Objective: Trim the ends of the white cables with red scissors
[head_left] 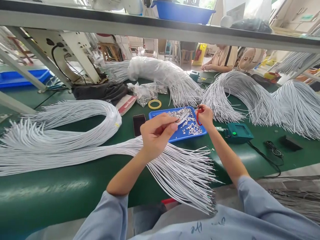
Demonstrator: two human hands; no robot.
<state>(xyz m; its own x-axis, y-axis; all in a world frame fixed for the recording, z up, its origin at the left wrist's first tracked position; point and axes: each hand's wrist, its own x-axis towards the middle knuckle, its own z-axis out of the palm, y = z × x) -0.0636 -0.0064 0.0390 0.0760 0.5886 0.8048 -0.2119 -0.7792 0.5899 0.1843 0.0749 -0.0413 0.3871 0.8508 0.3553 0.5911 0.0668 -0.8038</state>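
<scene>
My left hand point(158, 135) is closed in a pinch on the ends of a few white wires, above the near left part of a blue tray point(172, 139). Small metal parts point(193, 127) lie scattered in that tray. At the tray's right side, my right hand point(205, 116) is closed around red-handled scissors or pliers point(198, 117); which of the two is too small to tell. A fanned bundle of white wires point(182, 171) passes below my left hand and hangs over the table's front edge.
Looped wire bundles lie left point(110, 123), behind point(160, 71) and right point(250, 90). A yellow tape roll point(154, 104) and dark phone point(138, 125) sit near the tray. Right of it is a green device point(239, 133) with a cable. A shelf point(160, 29) crosses above; a person point(222, 60) sits beyond.
</scene>
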